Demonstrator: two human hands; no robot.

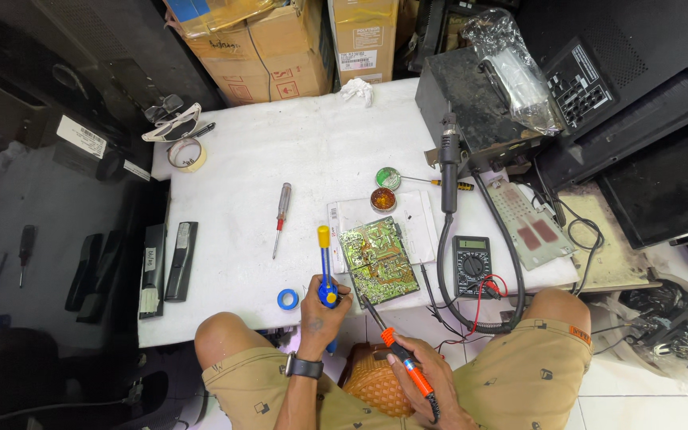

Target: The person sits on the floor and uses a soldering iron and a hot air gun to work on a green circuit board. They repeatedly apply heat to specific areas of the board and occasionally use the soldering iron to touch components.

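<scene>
Down at the near edge of the white worktop, the left hand is clenched around a blue desoldering pump with a yellow plunger, held upright so its tip stays low by the board. The right hand grips the orange handle of a soldering iron, angled up and to the left so its dark tip reaches toward the near edge of the green circuit board. That board lies flat, solder side up, just ahead of both hands and between the two tools, partly on a white sheet of paper.

A black multimeter sits just right of the board, its leads trailing off the near edge. Behind the board stand two small round tins, probably flux or paste, though that is hard to tell. A red-handled screwdriver lies left of the board, and a blue tape roll rests beside the left hand.
</scene>
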